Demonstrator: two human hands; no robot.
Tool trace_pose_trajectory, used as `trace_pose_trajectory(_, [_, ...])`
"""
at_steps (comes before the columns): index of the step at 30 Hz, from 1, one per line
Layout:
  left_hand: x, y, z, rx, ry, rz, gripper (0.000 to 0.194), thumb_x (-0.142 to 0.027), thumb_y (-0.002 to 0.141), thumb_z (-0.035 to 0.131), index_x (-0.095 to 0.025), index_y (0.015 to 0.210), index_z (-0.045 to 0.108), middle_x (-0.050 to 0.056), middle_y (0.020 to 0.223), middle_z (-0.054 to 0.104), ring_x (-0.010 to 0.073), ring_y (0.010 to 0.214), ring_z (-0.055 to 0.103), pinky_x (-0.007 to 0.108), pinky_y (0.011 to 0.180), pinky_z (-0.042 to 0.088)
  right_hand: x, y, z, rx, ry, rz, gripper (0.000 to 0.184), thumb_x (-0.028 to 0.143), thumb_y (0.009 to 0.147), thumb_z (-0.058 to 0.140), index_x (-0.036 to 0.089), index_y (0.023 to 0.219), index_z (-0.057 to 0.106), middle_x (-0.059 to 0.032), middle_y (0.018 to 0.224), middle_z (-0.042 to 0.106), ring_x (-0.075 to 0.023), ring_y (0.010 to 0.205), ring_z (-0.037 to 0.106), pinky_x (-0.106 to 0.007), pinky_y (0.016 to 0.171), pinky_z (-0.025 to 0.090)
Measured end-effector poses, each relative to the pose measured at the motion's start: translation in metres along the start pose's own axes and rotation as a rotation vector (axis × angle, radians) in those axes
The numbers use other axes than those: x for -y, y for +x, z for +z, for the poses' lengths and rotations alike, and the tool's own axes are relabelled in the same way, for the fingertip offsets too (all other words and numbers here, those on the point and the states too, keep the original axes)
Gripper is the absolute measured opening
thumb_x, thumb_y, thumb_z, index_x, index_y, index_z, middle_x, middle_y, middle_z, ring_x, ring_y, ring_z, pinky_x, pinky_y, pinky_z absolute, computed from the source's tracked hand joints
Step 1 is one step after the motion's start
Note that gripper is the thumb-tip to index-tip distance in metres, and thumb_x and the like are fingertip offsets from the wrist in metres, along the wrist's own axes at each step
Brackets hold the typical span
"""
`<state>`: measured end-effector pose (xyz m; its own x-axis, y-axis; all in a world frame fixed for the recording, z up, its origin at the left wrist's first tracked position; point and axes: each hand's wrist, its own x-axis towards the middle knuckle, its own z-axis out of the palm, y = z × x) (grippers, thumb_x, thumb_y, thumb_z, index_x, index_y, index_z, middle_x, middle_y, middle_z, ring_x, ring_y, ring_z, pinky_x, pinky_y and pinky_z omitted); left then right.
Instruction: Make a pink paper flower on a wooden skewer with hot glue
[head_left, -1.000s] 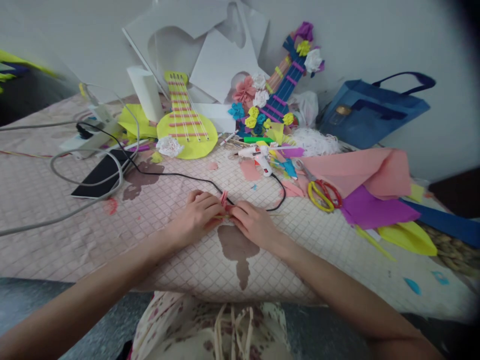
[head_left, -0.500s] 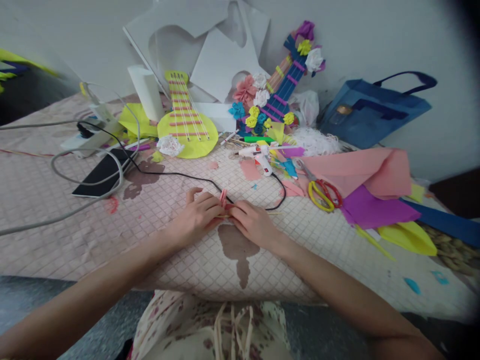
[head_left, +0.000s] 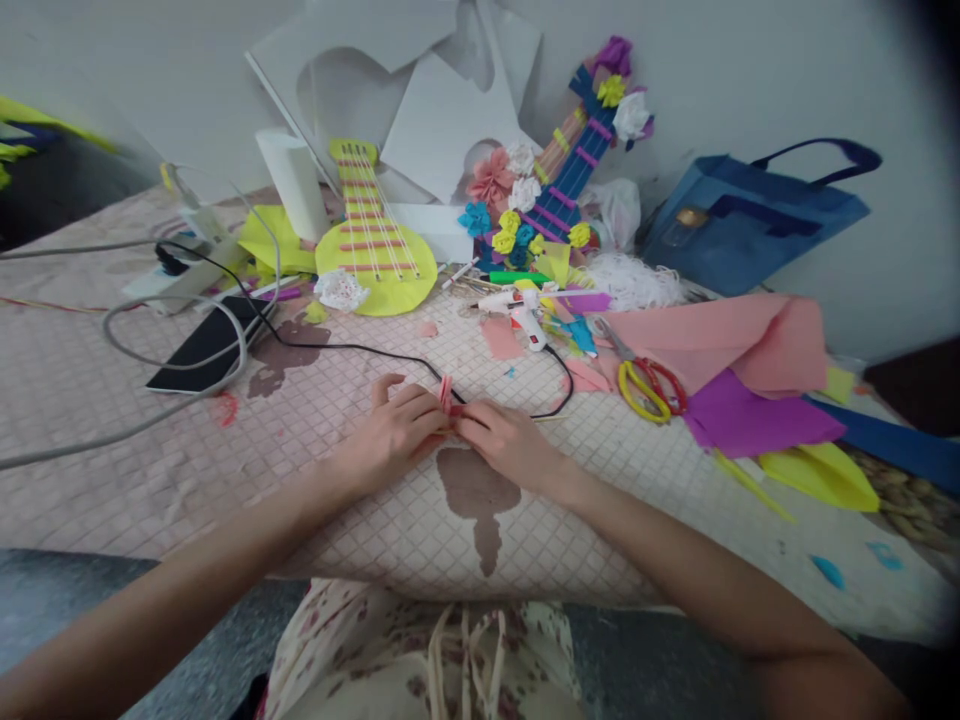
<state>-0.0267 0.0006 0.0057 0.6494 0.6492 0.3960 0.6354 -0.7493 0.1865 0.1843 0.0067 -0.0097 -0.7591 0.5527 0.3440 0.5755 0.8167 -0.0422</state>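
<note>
Just front of the table's middle, my left hand (head_left: 401, 430) and my right hand (head_left: 510, 445) meet with fingertips nearly touching. Both are closed on a narrow pink paper strip (head_left: 446, 392), one end of which sticks up between them. A thin wooden stick (head_left: 553, 418) runs along under the fingers, its tip showing past my right hand. My left index finger is raised and bent. Fingers cover most of the strip and stick, so how the paper lies round the stick cannot be made out.
A black cord (head_left: 360, 348) passes just behind my hands to a white glue gun (head_left: 529, 325). Scissors (head_left: 651, 390) lie right, beside pink paper (head_left: 735, 345) and purple paper (head_left: 761, 415). A yellow paper guitar (head_left: 379, 265) and a flowered blue one (head_left: 574, 180) lean behind.
My hands stay together on the pink strip, with only slight finger movement. The stick's right end has risen a little. The view has shifted slightly.
</note>
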Motion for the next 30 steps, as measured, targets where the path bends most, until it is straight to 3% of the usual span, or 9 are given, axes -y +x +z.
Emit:
trace_pose_trajectory(6, [-0.0028,0.0,0.0024,0.013,0.047,-0.018,0.006,-0.022,0.088,0.053,-0.02,0.086,0.058,0.001,0.091,0.064,0.0194,0.091,0.054,0.048,0.098,0.024,-0.0045,0.0039,-0.0045,0.023,-0.04,-0.063,0.019,0.02,0.095,0.04,0.017,0.092,0.059,-0.0057,0.092,0.059,-0.0164,0.087,0.054,-0.027,0.067,0.044])
trace_pose_trajectory(30, [-0.0014,-0.0031,0.0039,-0.034,0.075,-0.03,0.005,-0.022,0.088,0.056,-0.021,0.083,0.058,-0.001,0.089,0.063,0.0179,0.091,0.055,0.047,0.1,0.023,-0.0004,0.0078,0.0012,-0.04,-0.03,-0.02,0.019,0.023,0.095,0.044,0.016,0.092,0.061,-0.0057,0.096,0.063,-0.0169,0.089,0.055,-0.028,0.071,0.046])
